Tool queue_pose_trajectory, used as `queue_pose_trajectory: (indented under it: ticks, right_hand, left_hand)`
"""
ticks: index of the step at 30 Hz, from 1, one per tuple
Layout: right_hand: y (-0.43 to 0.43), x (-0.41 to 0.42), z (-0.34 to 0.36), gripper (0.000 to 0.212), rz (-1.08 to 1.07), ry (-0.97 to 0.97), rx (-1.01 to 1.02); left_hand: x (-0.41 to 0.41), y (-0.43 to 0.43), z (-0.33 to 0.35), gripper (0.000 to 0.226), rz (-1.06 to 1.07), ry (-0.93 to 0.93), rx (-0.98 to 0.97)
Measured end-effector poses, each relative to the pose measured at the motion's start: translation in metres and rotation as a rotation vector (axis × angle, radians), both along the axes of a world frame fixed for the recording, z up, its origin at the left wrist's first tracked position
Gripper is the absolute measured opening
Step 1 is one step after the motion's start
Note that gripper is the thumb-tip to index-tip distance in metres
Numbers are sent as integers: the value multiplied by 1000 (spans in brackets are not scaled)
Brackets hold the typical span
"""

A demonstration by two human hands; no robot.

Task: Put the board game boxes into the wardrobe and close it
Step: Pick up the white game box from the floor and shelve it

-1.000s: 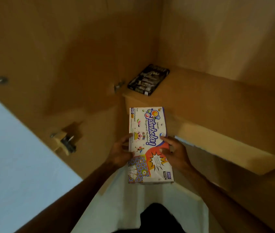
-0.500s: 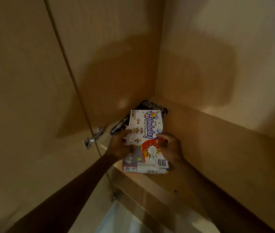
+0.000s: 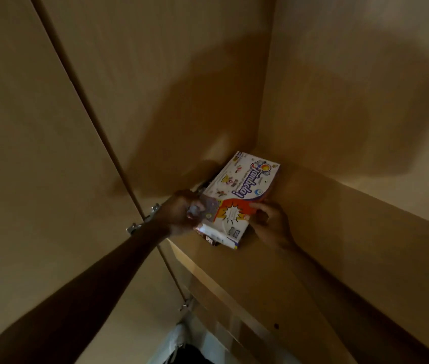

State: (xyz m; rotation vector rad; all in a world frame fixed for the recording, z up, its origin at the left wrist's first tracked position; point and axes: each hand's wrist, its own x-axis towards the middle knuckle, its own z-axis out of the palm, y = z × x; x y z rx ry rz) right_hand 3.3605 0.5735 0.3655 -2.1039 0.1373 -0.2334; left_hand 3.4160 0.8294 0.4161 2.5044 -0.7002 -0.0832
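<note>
The wardrobe shelf (image 3: 326, 232) runs off the right edge of the view; its far left corner holds the white Tambola box (image 3: 237, 198), lying flat atop a dark box (image 3: 212, 239) almost wholly hidden beneath. A door hinge (image 3: 142, 219) shows partly behind the forearm. The left hand (image 3: 181, 212), blurred, clasps the box's near left corner; the right hand (image 3: 271, 223), fingers curled, grips its near right edge.
</note>
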Motion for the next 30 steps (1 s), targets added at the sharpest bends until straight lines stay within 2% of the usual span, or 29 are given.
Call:
queue_pose_trajectory:
  ticks: [2,6,10,16,20,22,26,28,30]
  right_hand:
    - [9,-3,4,30,58,-39,-26]
    - [27,-8,12,41,214,-24,-132]
    - [39,-2,8,43,215,-56,-178]
    - [45,5,-8,54,208,-13,-204]
    - [44,1,-7,45,229,-5,-193]
    - [47,-7,-4,40,205,-20,-156]
    - [61,-38,-2,26,178,-144,-52]
    - [71,-57,-5,24,214,-139,32]
    - [84,-72,-11,28,250,-113,69]
  left_hand:
    - [-3,5,-11,21,88,-53,-62]
    - [-15,2,-22,16,279,-187,-21]
    - [-26,-1,-26,31,331,-248,-20]
    - [-37,2,-30,49,303,-219,-68]
    - [-47,2,-38,57,312,-156,-59]
    - [-56,3,-43,53,345,-116,-130]
    - [-92,10,-56,34,644,120,-438]
    - [-117,17,-63,26,716,173,-566]
    - [-151,31,-71,24,787,216,-611]
